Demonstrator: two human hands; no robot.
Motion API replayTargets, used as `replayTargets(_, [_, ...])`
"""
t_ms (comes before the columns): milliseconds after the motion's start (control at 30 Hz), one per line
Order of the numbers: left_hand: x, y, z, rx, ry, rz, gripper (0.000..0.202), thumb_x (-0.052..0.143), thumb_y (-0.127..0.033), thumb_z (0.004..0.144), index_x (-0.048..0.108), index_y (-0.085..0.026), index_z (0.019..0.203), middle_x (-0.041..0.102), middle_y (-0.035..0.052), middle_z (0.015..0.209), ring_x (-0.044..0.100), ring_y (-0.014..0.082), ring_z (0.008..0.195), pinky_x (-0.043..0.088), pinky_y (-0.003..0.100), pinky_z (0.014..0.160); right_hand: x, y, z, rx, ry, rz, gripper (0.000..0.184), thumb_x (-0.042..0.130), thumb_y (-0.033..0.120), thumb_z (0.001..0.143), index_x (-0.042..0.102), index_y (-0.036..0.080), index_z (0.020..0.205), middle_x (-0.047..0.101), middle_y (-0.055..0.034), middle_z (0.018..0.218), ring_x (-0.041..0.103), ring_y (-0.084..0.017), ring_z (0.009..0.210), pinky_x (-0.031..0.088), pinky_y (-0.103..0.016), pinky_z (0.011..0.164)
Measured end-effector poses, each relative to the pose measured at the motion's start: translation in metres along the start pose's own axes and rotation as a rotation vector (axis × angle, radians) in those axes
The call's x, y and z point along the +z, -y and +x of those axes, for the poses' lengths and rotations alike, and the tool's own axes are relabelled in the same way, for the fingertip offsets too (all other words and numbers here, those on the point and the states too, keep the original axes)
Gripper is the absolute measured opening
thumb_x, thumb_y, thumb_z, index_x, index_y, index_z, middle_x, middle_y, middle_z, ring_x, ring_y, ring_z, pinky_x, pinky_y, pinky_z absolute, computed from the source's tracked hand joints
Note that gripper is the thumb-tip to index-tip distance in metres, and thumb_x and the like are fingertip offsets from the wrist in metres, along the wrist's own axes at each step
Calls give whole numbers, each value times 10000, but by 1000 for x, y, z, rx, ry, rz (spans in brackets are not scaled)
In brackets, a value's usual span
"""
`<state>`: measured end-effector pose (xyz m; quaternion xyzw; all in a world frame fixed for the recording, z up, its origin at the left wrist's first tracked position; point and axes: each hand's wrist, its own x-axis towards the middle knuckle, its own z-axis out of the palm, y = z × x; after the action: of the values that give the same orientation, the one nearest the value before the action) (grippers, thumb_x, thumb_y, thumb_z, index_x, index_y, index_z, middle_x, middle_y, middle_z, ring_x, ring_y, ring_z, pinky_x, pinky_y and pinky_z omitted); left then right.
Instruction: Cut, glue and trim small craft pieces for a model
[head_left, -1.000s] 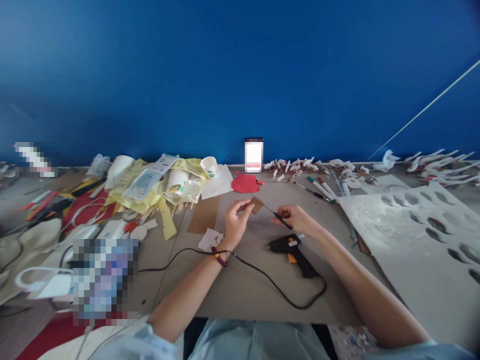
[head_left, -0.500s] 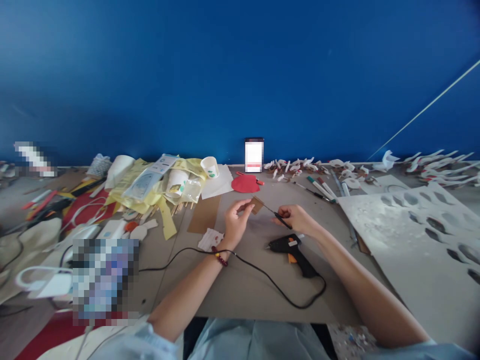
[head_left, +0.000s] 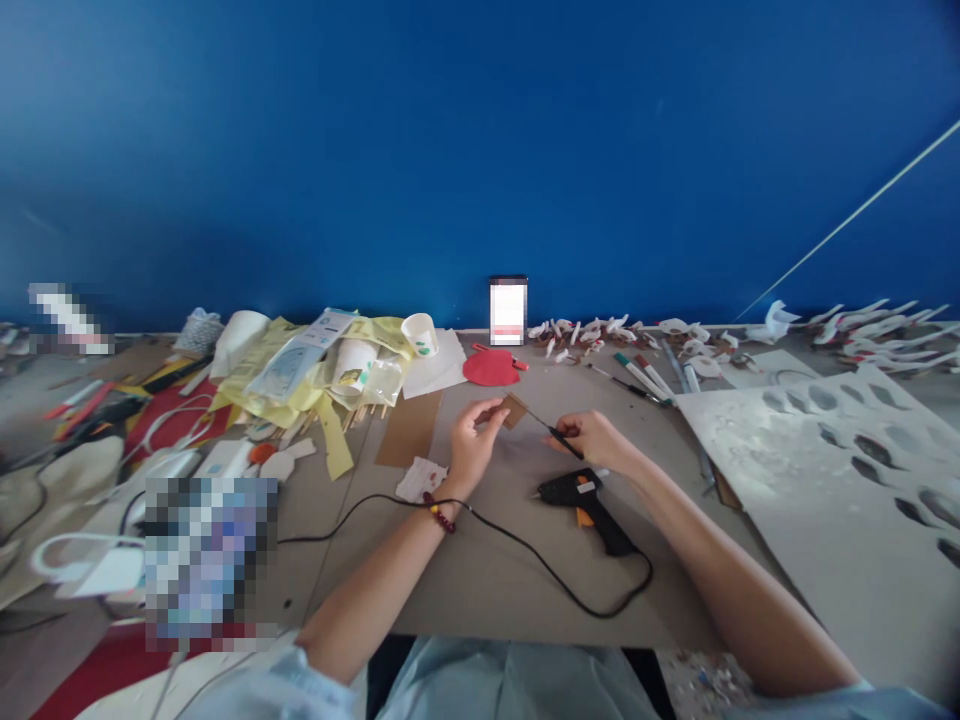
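Between the fingertips of my left hand (head_left: pixel 472 440) is a small piece of brown cardboard (head_left: pixel 515 411), held up over the middle of the table. My right hand (head_left: pixel 598 440) is closed around the black handles of a pair of scissors (head_left: pixel 564 441). Their thin metal blades point up and left and meet the cardboard's edge; whether they are cutting into it I cannot tell. Just below my right hand, a black hot glue gun (head_left: pixel 574 489) lies on its side, nozzle to the left. A crumpled bit of white paper (head_left: pixel 421 479) lies beside my left wrist.
The glue gun's cord (head_left: pixel 517 533) runs across my left forearm. A lit phone (head_left: pixel 508 312) leans against the blue wall behind a red shape (head_left: pixel 491 367). Yellow packaging and a paper cup (head_left: pixel 419 335) crowd the left. At right lie markers (head_left: pixel 643 378) and a white cut-out sheet (head_left: pixel 780 480).
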<state>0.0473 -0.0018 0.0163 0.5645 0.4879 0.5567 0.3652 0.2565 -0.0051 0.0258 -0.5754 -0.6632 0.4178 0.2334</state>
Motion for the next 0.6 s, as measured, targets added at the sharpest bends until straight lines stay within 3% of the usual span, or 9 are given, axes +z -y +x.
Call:
replayTargets(367, [1, 3, 0, -20, -3, -32, 256, 670, -386, 767, 696, -173, 908, 711, 76, 918, 665, 174, 800, 543, 312, 760, -3, 7, -3, -19, 7, -44, 430, 636, 533, 649, 486, 173, 467, 360, 38, 463, 281, -82, 475, 219, -238, 442])
replayTargets(600, [0, 6, 1, 22, -34, -7, 236, 658, -374, 782, 677, -174, 905, 701, 71, 910, 640, 148, 724, 533, 285, 705, 2, -2, 2, 24, -41, 15, 425, 653, 543, 635, 487, 180, 489, 381, 46, 437, 311, -81, 451, 230, -238, 445])
